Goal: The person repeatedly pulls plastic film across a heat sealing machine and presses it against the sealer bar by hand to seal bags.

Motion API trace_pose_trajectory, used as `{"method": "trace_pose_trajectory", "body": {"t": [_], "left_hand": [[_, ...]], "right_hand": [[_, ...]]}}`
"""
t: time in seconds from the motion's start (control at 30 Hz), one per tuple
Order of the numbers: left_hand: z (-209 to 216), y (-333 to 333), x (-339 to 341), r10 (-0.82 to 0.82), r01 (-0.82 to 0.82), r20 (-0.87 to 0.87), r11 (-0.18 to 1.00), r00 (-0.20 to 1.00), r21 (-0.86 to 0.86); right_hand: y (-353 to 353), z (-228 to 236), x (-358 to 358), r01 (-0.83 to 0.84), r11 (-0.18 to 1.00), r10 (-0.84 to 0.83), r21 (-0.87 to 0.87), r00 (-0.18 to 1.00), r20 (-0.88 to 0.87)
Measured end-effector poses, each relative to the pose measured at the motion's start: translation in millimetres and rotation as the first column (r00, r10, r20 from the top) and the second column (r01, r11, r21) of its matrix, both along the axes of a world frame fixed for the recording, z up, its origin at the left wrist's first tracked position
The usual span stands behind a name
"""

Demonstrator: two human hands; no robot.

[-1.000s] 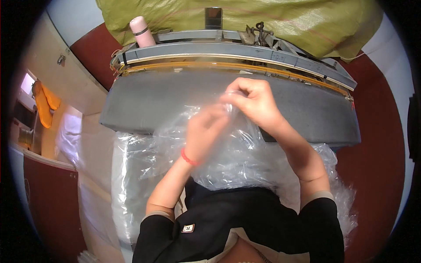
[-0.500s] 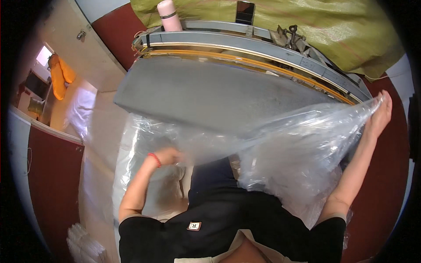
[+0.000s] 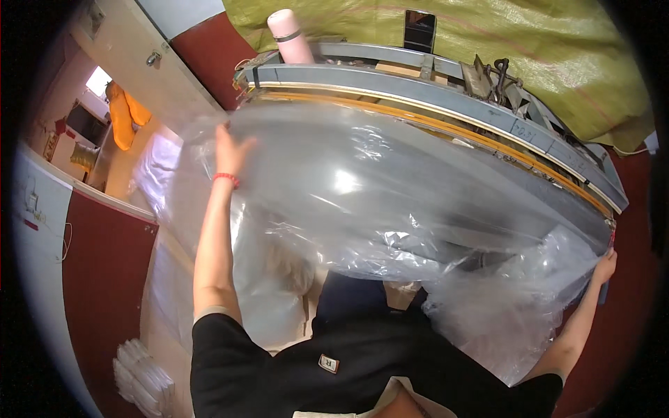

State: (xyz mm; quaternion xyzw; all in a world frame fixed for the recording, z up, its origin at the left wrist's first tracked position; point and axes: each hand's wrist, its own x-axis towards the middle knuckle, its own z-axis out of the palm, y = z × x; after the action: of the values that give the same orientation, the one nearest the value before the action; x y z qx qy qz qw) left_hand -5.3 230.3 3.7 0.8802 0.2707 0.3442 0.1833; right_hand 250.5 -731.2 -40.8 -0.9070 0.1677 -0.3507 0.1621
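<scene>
A wide sheet of clear plastic film [image 3: 334, 182] lies over the grey flat work surface [image 3: 550, 188] and hangs off its near side in shiny folds. My left hand [image 3: 231, 152], with a red bracelet at the wrist, is at the film's far left part. Its thumb stands apart from the fingers, slightly blurred, and the palm is turned to the film. Out at the right end, my right hand [image 3: 605, 267] is closed on a gathered edge of the film, beside the end of the machine frame. Bunched film hangs between that hand and my body.
A curved-looking grey metal bar [image 3: 418, 87] with orange strips [image 3: 390, 110] runs along the back. Behind it stand a pink flask [image 3: 290, 38], a dark phone-like slab [image 3: 419, 31] and a metal clamp [image 3: 498, 80]. Stacked clear bags [image 3: 143, 376] lie low left, near an open door [image 3: 157, 76].
My left hand has moved far and left from the near edge, and the film now covers most of the grey surface. My right hand has come down toward me, still holding film.
</scene>
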Motion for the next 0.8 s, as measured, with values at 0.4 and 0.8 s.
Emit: {"method": "trace_pose_trajectory", "body": {"t": [0.4, 0.8], "left_hand": [[-48, 80, 35, 0.518, -0.483, -0.394, 0.854, 0.759, 0.192], [51, -414, 14, -0.967, 0.681, 0.252, -0.208, -0.036, -0.702]], "right_hand": [[-8, -15, -33, 0.062, 0.922, -0.161, -0.382, 0.959, -0.232], [28, 13, -50, 0.176, 0.973, -0.2, -0.148, 0.966, -0.165]]}}
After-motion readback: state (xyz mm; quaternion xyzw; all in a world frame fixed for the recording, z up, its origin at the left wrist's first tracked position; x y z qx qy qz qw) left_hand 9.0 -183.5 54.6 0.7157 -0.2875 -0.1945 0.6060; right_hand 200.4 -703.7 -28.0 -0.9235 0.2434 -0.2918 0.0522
